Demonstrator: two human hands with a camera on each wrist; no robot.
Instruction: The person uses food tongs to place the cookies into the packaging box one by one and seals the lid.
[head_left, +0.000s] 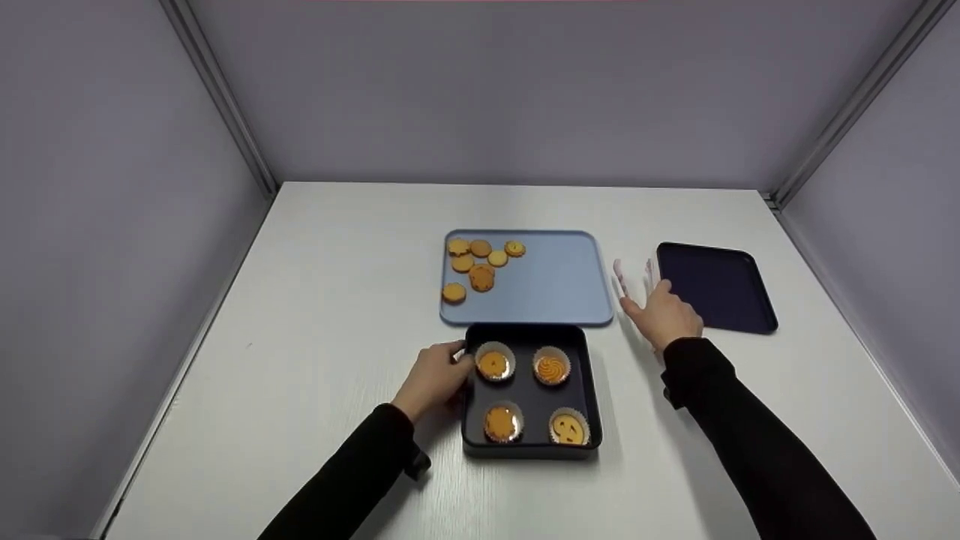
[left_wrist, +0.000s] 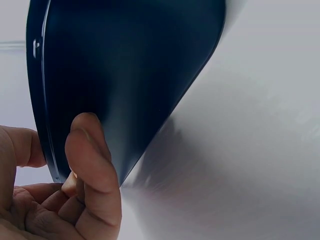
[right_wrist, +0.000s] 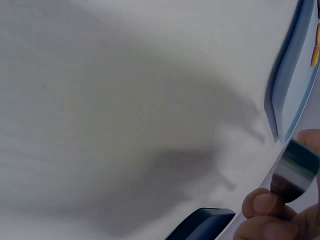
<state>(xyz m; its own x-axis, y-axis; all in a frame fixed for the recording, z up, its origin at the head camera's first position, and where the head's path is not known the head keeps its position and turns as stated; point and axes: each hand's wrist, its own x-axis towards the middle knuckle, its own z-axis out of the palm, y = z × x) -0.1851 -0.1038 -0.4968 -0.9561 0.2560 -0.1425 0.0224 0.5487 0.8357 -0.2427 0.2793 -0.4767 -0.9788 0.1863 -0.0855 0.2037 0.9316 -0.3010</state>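
My left hand grips the left wall of a black square baking pan. In the left wrist view, the fingers press the pan's outer wall, with the thumb at its rim. Several paper cups, each with a cookie, sit in the pan, among them a swirl cookie and a face cookie. My right hand holds tongs between the two trays, their tips spread apart with nothing between them. The right wrist view shows the tongs' shiny curved end in the hand.
Behind the pan lies a light blue tray with several cookies on its left side. A dark, flat tray lies at the right. The white table is bounded by grey panels at the back and sides.
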